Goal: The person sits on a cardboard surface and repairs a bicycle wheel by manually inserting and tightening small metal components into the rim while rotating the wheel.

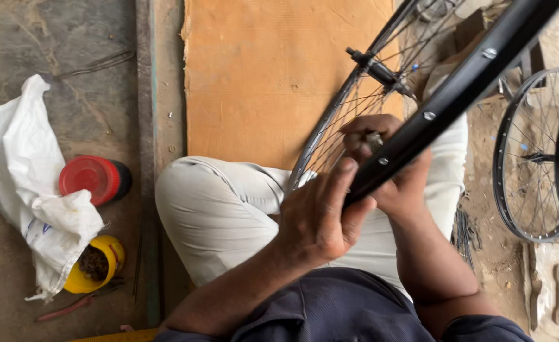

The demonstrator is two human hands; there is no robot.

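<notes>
A black bicycle wheel rim (463,88) with thin spokes and a hub (381,71) stands tilted across my lap. My left hand (320,218) grips the rim's lower edge, thumb laid along it. Behind the rim, my right hand (387,164) pinches a small metal tool (374,139) among the spokes; its fingers are partly hidden by the rim. I sit cross-legged in light trousers (222,209).
An orange cardboard sheet (260,69) lies ahead on the floor. At left are a white sack (26,171), a red-lidded jar (93,178) and a yellow container (96,263). Two more wheels (536,155) and loose spokes (466,231) lie at right.
</notes>
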